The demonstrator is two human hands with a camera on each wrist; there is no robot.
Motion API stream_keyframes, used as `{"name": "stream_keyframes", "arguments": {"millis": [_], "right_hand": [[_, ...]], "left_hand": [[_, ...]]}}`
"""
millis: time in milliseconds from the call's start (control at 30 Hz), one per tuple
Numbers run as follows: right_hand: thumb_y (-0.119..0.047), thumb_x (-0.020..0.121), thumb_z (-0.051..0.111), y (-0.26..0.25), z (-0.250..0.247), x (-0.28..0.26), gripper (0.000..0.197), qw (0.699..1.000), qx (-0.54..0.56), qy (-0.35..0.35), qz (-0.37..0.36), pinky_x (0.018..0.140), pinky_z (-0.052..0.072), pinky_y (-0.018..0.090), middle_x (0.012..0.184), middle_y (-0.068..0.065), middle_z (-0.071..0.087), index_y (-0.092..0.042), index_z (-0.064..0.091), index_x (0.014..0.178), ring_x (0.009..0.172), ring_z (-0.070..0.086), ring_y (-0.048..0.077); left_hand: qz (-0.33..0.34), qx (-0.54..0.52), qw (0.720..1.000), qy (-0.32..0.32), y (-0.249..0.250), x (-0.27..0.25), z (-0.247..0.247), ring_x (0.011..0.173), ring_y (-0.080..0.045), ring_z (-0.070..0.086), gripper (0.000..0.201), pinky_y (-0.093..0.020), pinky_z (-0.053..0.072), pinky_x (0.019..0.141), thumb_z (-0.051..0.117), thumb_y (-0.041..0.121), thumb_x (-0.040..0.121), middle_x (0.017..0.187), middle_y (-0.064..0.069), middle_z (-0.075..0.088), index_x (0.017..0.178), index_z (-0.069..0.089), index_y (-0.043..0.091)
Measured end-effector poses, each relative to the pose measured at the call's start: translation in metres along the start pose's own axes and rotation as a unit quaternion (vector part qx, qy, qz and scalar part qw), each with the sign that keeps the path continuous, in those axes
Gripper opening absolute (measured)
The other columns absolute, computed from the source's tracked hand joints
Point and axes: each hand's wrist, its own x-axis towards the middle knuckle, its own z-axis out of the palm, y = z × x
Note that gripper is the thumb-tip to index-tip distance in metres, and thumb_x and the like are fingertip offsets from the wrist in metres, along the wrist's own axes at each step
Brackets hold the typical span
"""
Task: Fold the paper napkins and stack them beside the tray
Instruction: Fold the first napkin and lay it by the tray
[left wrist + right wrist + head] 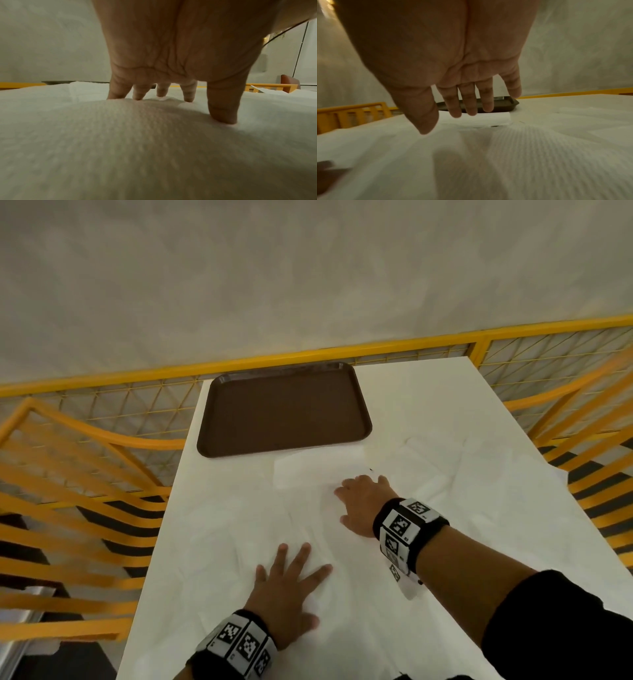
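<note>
A brown tray [284, 412] lies at the table's far left. Just in front of it sits a folded white napkin [308, 470], also in the right wrist view [488, 119] before the tray [513, 102]. An unfolded napkin [346, 563] lies spread near me. My left hand [287, 580] lies on it with fingers spread, fingertips [223, 119] pressing the paper [137, 148]. My right hand [359, 498] is over its far part, near the folded napkin, fingers [471, 102] straight and holding nothing.
More loose white napkins [472, 474] cover the right half of the white table [205, 542], one reaching past the right edge. Yellow metal railings [85, 460] stand close on the left, right and far sides. A pale wall rises behind.
</note>
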Motion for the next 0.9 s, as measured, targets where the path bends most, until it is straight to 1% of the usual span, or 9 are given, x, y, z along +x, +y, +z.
{"name": "stream_keyframes", "arguments": {"millis": [100,267,400,467,533,600,667,767,900], "right_hand": [[-0.033,0.092,0.049,-0.016,0.011,-0.033,0.038,1.0,-0.008,0.009,-0.021,0.097,0.037,0.045,0.126,0.005,0.051,-0.017,0.05,0.127,0.117,0.046,0.027],[-0.05,0.088,0.053,-0.045,0.037,-0.055,0.055,0.999,0.001,-0.013,-0.035,0.096,0.038,0.043,0.124,0.008,0.05,-0.015,0.044,0.129,0.114,0.049,0.03],[-0.017,0.094,0.043,-0.059,0.046,-0.048,0.028,0.999,-0.023,0.018,-0.027,0.089,0.038,0.039,0.118,0.012,0.055,-0.01,0.049,0.12,0.104,0.054,0.031],[-0.008,0.093,0.038,-0.055,0.045,-0.046,0.029,0.999,-0.039,0.017,-0.033,0.091,0.036,0.039,0.114,0.011,0.057,-0.01,0.05,0.119,0.101,0.057,0.03],[-0.007,0.092,0.037,-0.048,0.04,-0.046,0.031,0.999,-0.018,0.019,-0.025,0.096,0.034,0.039,0.113,0.007,0.058,-0.013,0.05,0.12,0.097,0.058,0.027],[-0.009,0.092,0.04,-0.04,0.037,-0.044,0.029,0.999,0.023,0.037,-0.008,0.096,0.035,0.038,0.115,0.005,0.058,-0.015,0.05,0.118,0.089,0.054,0.023],[-0.017,0.094,0.043,-0.034,0.038,-0.042,0.027,0.996,0.053,0.068,0.015,0.093,0.037,0.037,0.122,0.005,0.054,-0.017,0.048,0.121,0.099,0.052,0.023],[-0.039,0.091,0.056,-0.023,0.039,-0.032,0.058,0.995,0.062,0.054,0.059,0.102,0.036,0.045,0.145,0.005,0.034,-0.023,0.032,0.141,0.128,0.036,0.028],[-0.047,0.074,0.077,0.005,0.031,-0.013,0.108,0.995,0.055,-0.034,0.082,0.113,0.019,0.058,0.161,0.0,-0.01,-0.035,0.002,0.152,0.147,0.002,0.035]], "left_hand": [[-0.009,-0.021,1.0,0.014,0.004,-0.006,0.0,0.145,-0.026,-0.025,0.078,-0.056,0.001,0.117,0.05,0.045,0.093,0.158,0.007,-0.025,0.149,-0.004,0.047],[-0.02,-0.048,0.997,0.063,0.01,-0.035,0.005,0.148,-0.018,-0.016,0.064,-0.044,0.006,0.121,0.042,0.044,0.098,0.161,0.005,-0.015,0.152,0.012,0.032],[-0.022,-0.09,0.992,0.08,0.006,-0.061,0.019,0.149,-0.016,-0.004,0.06,-0.036,0.015,0.121,0.044,0.049,0.096,0.162,0.004,-0.004,0.15,0.024,0.031],[-0.028,-0.115,0.989,0.09,0.0,-0.072,0.028,0.149,-0.013,0.003,0.061,-0.03,0.019,0.119,0.043,0.056,0.092,0.162,0.008,0.001,0.147,0.027,0.034],[-0.026,-0.131,0.986,0.102,-0.008,-0.081,0.035,0.146,-0.01,0.012,0.073,-0.024,0.022,0.114,0.034,0.073,0.08,0.16,0.012,0.009,0.144,0.03,0.039],[-0.028,-0.156,0.98,0.121,-0.015,-0.087,0.041,0.142,-0.006,0.019,0.097,-0.019,0.023,0.11,0.018,0.094,0.06,0.155,0.018,0.019,0.142,0.031,0.043],[-0.037,-0.161,0.978,0.126,-0.021,-0.089,0.046,0.136,0.0,0.028,0.123,-0.014,0.025,0.105,-0.006,0.101,0.036,0.143,0.028,0.027,0.139,0.034,0.046],[-0.044,-0.163,0.977,0.129,-0.022,-0.092,0.047,0.131,0.003,0.033,0.128,-0.012,0.027,0.102,-0.013,0.099,0.025,0.126,0.034,0.024,0.133,0.036,0.051],[-0.068,-0.199,0.97,0.126,-0.018,-0.094,0.052,0.13,0.006,0.032,0.088,-0.009,0.026,0.101,-0.006,0.097,0.022,0.12,0.036,0.023,0.098,0.026,0.065]]}}
